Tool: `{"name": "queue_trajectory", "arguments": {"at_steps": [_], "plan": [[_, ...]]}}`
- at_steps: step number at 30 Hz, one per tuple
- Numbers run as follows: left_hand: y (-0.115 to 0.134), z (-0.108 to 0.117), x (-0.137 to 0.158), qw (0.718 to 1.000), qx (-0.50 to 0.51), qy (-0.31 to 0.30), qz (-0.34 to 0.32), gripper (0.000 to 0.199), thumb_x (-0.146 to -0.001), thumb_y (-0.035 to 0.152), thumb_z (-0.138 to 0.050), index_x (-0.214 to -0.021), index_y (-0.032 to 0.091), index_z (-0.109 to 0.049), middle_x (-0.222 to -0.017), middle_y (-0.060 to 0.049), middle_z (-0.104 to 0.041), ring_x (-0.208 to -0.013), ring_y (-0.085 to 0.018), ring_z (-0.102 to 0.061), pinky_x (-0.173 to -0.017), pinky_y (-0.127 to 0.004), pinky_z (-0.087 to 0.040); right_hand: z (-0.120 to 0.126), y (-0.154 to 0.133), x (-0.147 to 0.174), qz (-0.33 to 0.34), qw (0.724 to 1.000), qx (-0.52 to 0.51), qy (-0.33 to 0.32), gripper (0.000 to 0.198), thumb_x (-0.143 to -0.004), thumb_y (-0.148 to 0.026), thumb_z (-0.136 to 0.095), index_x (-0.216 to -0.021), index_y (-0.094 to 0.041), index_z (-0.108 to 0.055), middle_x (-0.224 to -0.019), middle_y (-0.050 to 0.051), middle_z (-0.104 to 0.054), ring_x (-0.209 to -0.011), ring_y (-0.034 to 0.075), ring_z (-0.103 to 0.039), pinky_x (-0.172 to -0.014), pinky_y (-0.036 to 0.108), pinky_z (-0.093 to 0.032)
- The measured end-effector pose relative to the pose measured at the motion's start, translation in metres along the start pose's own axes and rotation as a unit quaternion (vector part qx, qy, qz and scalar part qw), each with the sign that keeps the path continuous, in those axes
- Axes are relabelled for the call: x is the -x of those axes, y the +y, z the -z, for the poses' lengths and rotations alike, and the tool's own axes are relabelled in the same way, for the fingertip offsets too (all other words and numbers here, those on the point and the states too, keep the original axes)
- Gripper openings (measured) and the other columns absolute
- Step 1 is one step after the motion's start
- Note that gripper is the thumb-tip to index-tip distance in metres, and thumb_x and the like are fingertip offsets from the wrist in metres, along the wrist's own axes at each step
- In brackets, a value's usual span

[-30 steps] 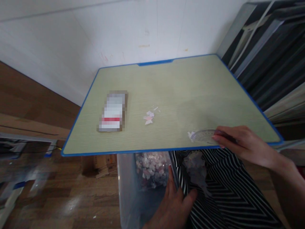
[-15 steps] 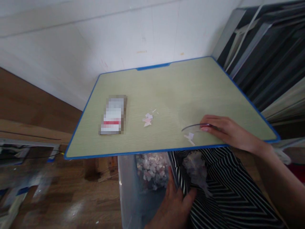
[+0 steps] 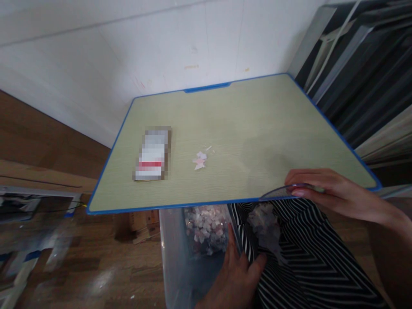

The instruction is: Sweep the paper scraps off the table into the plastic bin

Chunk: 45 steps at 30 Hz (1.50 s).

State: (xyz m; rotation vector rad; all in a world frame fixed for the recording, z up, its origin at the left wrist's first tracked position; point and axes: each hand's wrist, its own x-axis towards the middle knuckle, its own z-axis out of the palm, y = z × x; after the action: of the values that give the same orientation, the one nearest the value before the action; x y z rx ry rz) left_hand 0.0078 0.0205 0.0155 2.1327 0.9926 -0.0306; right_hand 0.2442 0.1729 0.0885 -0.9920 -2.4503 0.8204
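My right hand [image 3: 315,189] pinches a thin, curved, see-through piece with a purplish edge [image 3: 277,193] at the near edge of the table. Its exact kind I cannot make out. Below the table, my left hand [image 3: 234,270] rests over the rim of a clear plastic tub [image 3: 163,257], fingers stretched apart, thumb toward the striped cloth. Many pale paper scraps [image 3: 207,227] lie in the tub, beside that hand. More scraps [image 3: 265,223] sit on the black-and-white striped cloth [image 3: 315,253] over my lap. A small pile of pinkish-white scraps [image 3: 200,160] lies mid-table.
The pale green tabletop [image 3: 225,124] has a blue rim and stands against a white wall [image 3: 193,43]. At its left lies a blurred-out, pixelated rectangular item [image 3: 151,152]. Dark flat panels [image 3: 363,64] lean at the right. A brown cardboard piece [image 3: 144,225] is on the wooden floor.
My right hand has moved toward me and slightly right with the curved piece, down to the table's near edge. The scraps beside it are gone from the tabletop. My left hand stays put.
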Motion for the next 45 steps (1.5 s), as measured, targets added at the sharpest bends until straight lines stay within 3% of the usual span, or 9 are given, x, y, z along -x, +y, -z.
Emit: {"name": "queue_trajectory", "arguments": {"at_steps": [9,14,16,23,33,36,40,43,45], "plan": [[-0.028,-0.043,0.002,0.996,0.018,0.081,-0.033,0.063,-0.091,0.003,-0.053,-0.142,0.027,-0.027,-0.154,-0.017,0.004,-0.125,-0.042,0.027,-0.103,-0.065,-0.023,-0.01,-0.011,-0.071,0.053,0.996,-0.004,0.072,0.026,-0.094,-0.03,-0.042,-0.073,-0.018,-0.052,-0.061,-0.001,-0.054,-0.054,0.009,-0.049,-0.052,0.022,-0.036],[-0.015,-0.034,-0.016,0.954,0.213,0.026,0.21,0.068,-0.088,0.012,-0.057,-0.146,0.029,-0.027,-0.155,-0.012,0.008,-0.137,-0.041,-0.007,-0.107,-0.056,-0.026,-0.036,-0.019,-0.124,0.042,0.996,-0.013,0.081,0.026,-0.09,-0.031,-0.046,-0.068,-0.018,-0.05,-0.057,-0.002,-0.051,-0.049,0.008,-0.042,-0.049,0.023,-0.029],[-0.01,-0.029,-0.021,0.945,0.231,0.035,0.23,0.071,-0.085,0.014,-0.061,-0.147,0.024,-0.028,-0.154,-0.014,0.007,-0.136,-0.043,-0.008,-0.109,-0.055,-0.023,-0.046,-0.02,-0.134,0.02,0.995,-0.005,0.095,0.024,-0.09,-0.031,-0.046,-0.069,-0.018,-0.049,-0.058,-0.002,-0.052,-0.05,0.009,-0.043,-0.051,0.023,-0.029],[-0.016,-0.038,-0.018,0.913,0.338,0.036,0.226,0.074,-0.087,0.028,-0.059,-0.148,0.026,-0.018,-0.152,-0.007,0.018,-0.138,-0.041,-0.005,-0.109,-0.054,-0.022,-0.053,-0.019,-0.13,-0.008,0.998,0.057,0.018,0.022,-0.089,-0.028,-0.044,-0.07,-0.018,-0.049,-0.061,0.001,-0.054,-0.052,0.011,-0.044,-0.053,0.025,-0.028],[-0.022,-0.05,-0.01,0.976,0.161,0.082,0.125,0.071,-0.089,0.018,-0.058,-0.147,0.033,-0.021,-0.156,-0.007,-0.012,-0.138,-0.037,-0.022,-0.101,-0.052,-0.041,-0.05,-0.013,-0.122,0.027,0.989,0.024,0.141,0.026,-0.092,-0.034,-0.042,-0.072,-0.019,-0.048,-0.062,0.0,-0.055,-0.054,0.011,-0.047,-0.053,0.024,-0.031],[-0.025,-0.053,-0.006,0.987,0.11,0.091,0.077,0.069,-0.087,0.012,-0.058,-0.144,0.037,-0.028,-0.156,-0.005,-0.016,-0.138,-0.036,-0.024,-0.1,-0.052,-0.042,-0.054,-0.018,-0.125,0.025,0.992,0.039,0.116,0.026,-0.093,-0.033,-0.039,-0.073,-0.019,-0.049,-0.065,0.002,-0.057,-0.057,0.012,-0.049,-0.055,0.025,-0.032],[-0.018,-0.041,-0.01,0.981,0.124,0.071,0.132,0.068,-0.087,0.013,-0.058,-0.145,0.031,-0.027,-0.156,-0.01,-0.012,-0.136,-0.037,-0.026,-0.099,-0.053,-0.042,-0.057,-0.022,-0.126,0.044,0.995,0.076,0.043,0.027,-0.093,-0.031,-0.039,-0.071,-0.019,-0.049,-0.063,0.002,-0.055,-0.056,0.013,-0.047,-0.055,0.026,-0.029],[-0.008,-0.025,-0.015,0.962,0.168,0.031,0.211,0.069,-0.088,0.018,-0.06,-0.148,0.019,-0.024,-0.153,-0.02,-0.011,-0.135,-0.041,-0.023,-0.1,-0.055,-0.039,-0.058,-0.021,-0.127,0.029,0.994,0.05,0.097,0.027,-0.094,-0.032,-0.037,-0.074,-0.019,-0.048,-0.065,0.002,-0.055,-0.057,0.013,-0.047,-0.056,0.025,-0.031],[-0.004,-0.016,-0.015,0.971,0.167,0.023,0.172,0.064,-0.09,0.017,-0.058,-0.146,0.025,-0.028,-0.154,-0.018,-0.011,-0.135,-0.041,-0.021,-0.101,-0.055,-0.038,-0.059,-0.021,-0.13,0.012,0.992,0.048,0.115,0.026,-0.094,-0.032,-0.036,-0.076,-0.018,-0.049,-0.069,0.004,-0.058,-0.06,0.013,-0.049,-0.058,0.026,-0.032]]}}
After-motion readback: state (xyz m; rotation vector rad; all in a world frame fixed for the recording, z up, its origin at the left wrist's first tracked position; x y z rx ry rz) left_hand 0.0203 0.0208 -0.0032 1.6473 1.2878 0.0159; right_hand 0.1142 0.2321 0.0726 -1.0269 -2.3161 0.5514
